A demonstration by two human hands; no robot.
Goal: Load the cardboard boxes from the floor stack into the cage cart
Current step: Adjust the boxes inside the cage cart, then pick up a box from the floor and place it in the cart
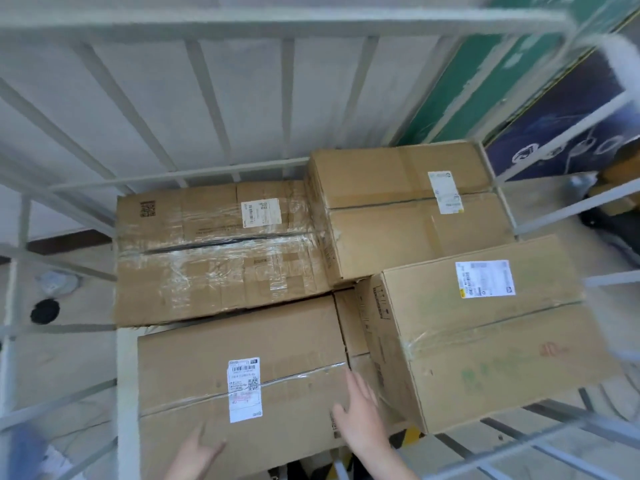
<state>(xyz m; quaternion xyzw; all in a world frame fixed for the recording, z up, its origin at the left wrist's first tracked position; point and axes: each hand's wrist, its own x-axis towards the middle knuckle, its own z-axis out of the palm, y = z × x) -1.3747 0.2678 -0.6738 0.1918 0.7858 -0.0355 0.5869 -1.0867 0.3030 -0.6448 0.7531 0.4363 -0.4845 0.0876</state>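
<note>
Several brown cardboard boxes lie inside the grey cage cart (214,174). The nearest box (194,362), with a white label, sits at front left. My left hand (197,452) rests flat on its near edge, fingers apart. My right hand (360,410) lies open against its right end, beside a taller box (485,348) at front right. A heavily taped box (207,265) fills the back left, and another box (408,216) the back right.
Grey cage bars (554,445) run along the right and the left (20,306). A white wall stands behind the cart, with a green and dark blue panel (554,109) at upper right. A black round object (45,310) lies on the floor at left.
</note>
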